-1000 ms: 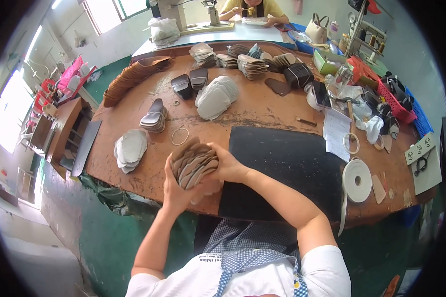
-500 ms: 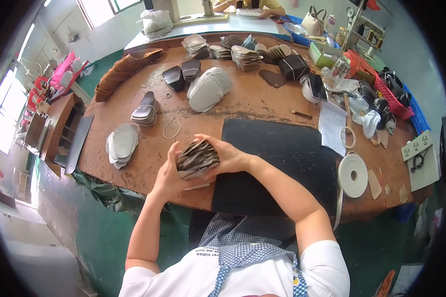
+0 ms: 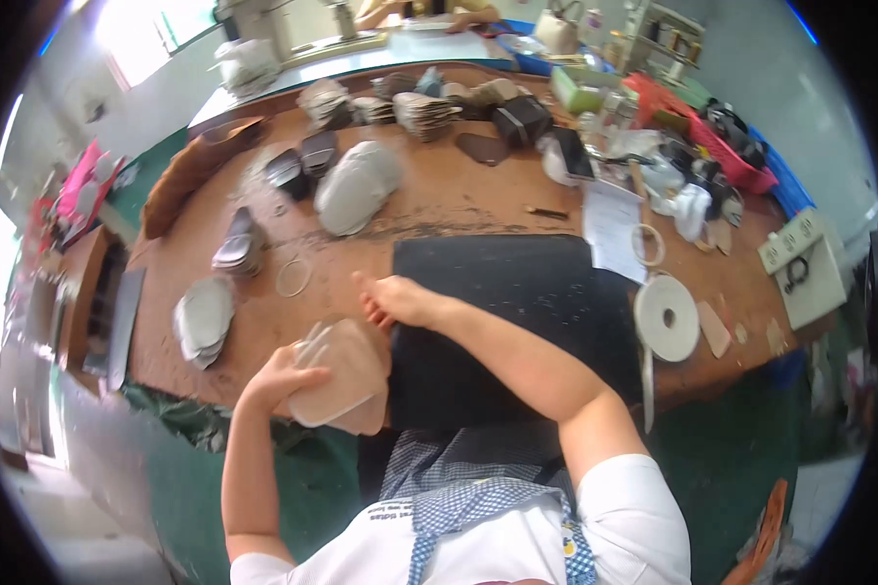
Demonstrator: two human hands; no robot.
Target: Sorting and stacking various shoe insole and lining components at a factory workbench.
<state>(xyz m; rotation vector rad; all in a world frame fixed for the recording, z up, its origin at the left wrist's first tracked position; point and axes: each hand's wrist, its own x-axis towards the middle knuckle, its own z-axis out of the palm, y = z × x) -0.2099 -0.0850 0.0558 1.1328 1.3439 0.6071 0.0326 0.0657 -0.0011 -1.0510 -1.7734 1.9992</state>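
My left hand grips a stack of flat, rounded pale beige pieces at the table's near edge, its thumb over the top face. The pieces look like shoe insoles or cut linings; which of these I cannot tell. Just beyond the stack, my right hand is apart from it, fingers half curled and spread, with nothing visible in them. It hovers by the left edge of a black mat. A cream ring-shaped band lies left of that hand, and a pile of light grey pieces sits farther left.
Dark-topped insole stacks, a big grey pile and several piles cover the table's far side. At right are a white tape roll, paper sheets, a pink basket and a power strip. Another person's hands show beyond.
My right hand has let go of the stack and moved off to its far side. The left hand keeps the stack, now turned with a pale flat face up. The view has shifted.
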